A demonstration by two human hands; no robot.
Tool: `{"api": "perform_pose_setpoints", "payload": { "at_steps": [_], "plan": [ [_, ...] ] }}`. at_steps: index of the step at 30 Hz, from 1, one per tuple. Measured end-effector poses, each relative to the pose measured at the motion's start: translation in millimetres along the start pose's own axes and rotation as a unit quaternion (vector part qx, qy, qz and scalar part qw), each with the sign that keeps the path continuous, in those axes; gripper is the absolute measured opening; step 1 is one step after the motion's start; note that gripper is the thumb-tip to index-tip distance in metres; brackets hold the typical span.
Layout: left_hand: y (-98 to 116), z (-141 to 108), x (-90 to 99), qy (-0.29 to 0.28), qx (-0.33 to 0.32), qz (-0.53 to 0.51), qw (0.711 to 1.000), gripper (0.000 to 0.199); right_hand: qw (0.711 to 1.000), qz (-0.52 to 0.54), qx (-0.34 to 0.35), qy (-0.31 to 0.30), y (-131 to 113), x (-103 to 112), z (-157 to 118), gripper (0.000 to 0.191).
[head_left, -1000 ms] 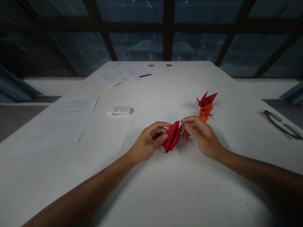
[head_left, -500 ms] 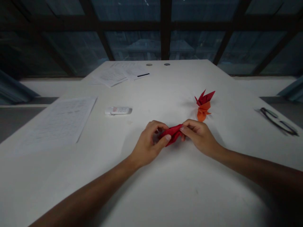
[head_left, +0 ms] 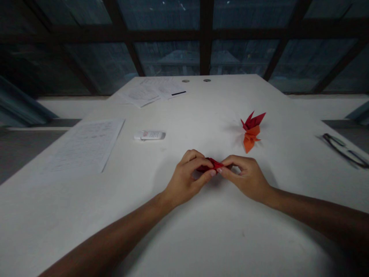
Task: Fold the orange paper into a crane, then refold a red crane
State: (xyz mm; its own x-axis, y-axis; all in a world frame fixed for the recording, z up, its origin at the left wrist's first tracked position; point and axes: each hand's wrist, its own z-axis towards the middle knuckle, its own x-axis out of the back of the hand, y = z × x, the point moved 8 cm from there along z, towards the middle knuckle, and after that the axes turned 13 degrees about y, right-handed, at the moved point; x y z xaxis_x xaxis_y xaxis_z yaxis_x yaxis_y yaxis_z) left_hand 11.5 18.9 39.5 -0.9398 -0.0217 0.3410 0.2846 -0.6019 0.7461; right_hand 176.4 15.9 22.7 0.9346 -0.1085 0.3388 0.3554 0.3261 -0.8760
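Note:
Between my two hands is a piece of folded red origami paper [head_left: 212,163], mostly covered by the fingers. My left hand [head_left: 191,175] grips its left part, thumb in front and fingers behind. At its right end, my right hand [head_left: 245,175] pinches the paper between thumb and forefinger. The two thumbs nearly meet. Beyond my right hand stand a red origami figure [head_left: 253,121] with pointed tips and an orange origami figure [head_left: 250,139], close against each other.
On the white table [head_left: 184,238] lie a white tube-shaped item [head_left: 150,135] and a printed sheet [head_left: 86,146] to the left. More papers [head_left: 144,92] with a dark strip [head_left: 178,93] are farther back, near two small round discs [head_left: 206,80]. Eyeglasses [head_left: 344,150] rest at the right edge.
My hands have drawn closer together and my fingers cover more of the red paper, which now sits lower and shows less of its face. The whole view has shifted slightly.

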Motion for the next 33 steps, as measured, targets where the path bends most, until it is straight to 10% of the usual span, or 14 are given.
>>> {"api": "perform_pose_setpoints", "payload": {
  "at_steps": [5, 11, 23, 33],
  "plan": [
    [-14, 3, 3.6, 0.011, 0.094, -0.086, 0.992, 0.015, 1.000, 0.022, -0.014, -0.002, 4, -2, -1, 0.020],
    [-58, 1, 19.3, 0.151, 0.246, -0.182, 0.940, 0.022, 0.971, 0.162, -0.158, 0.073, 40, 3, 14, 0.027],
    [-79, 3, 30.3, 0.268, 0.344, -0.293, 0.851, 0.017, 0.939, 0.243, -0.232, 0.074, 60, 1, 23, 0.022],
    [-86, 1, 30.6, 0.291, 0.353, -0.307, 0.834, 0.017, 0.925, 0.264, -0.256, 0.092, 62, 6, 22, 0.022]
  ]
}}
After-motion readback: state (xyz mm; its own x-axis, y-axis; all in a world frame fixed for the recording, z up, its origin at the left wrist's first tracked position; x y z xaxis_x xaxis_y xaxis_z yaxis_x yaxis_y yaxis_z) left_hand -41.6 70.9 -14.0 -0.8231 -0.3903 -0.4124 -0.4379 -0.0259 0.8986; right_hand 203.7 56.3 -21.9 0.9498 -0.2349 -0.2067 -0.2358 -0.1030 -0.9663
